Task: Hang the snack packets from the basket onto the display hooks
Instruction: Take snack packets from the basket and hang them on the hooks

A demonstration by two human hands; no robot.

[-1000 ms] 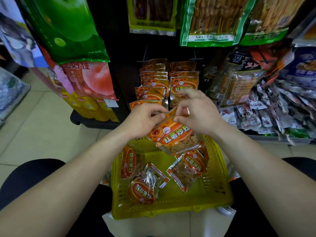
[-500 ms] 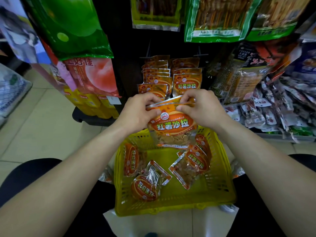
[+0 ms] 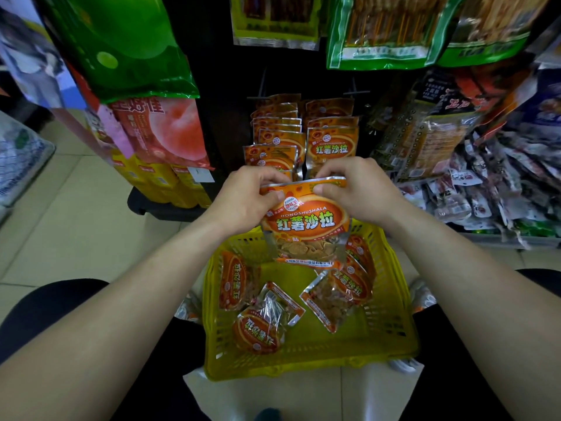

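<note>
Now my left hand [image 3: 246, 199] and right hand [image 3: 361, 192] pinch the top of a shiny orange snack packet [image 3: 303, 221], held above the yellow plastic basket [image 3: 397, 302]. Next I should hang it in front of the hung orange packets [image 3: 332, 147].

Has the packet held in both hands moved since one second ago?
Yes. The held packet rose from the yellow basket toward the hanging packets and turned from tilted to upright.
</note>
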